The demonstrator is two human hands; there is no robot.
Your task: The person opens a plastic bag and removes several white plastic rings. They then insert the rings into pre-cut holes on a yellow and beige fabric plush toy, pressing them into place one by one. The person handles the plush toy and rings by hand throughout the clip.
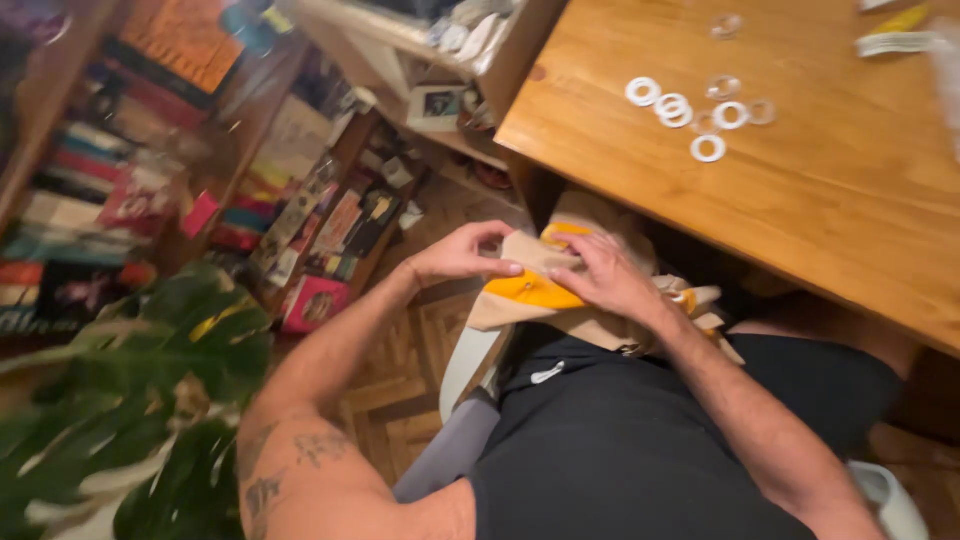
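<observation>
A: From the head camera, where are we? Both hands sit on the cloth point(560, 290) in our lap, just under the near edge of the wooden table point(850, 200).

B: Yes, the beige and yellow cloth lies on our black shorts point(640, 440), at about six o'clock from the rings on the table. Our left hand point(462, 255) pinches its left edge, fingers curled shut on the fabric. Our right hand point(608, 275) presses down on it, fingers spread and flat rather than gripping.

A: So we judge we're at the step of folding or smoothing the cloth?

B: That's our reading: one hand holds, the other flattens. Any next move would call for keeping the left pinch firm while the right slides along, so the cloth doesn't slip off our lap.

A: Any containers?

B: None that we can make out near our hands. The white and clear rings point(700, 110) lie loose on the tabletop, at one o'clock from our hands, well apart. At nine o'clock a bookshelf point(90, 190) holds rows of books, and plant leaves point(130, 400) fill seven o'clock. The cluttered shelf at twelve o'clock is too blurred to tell.
</observation>
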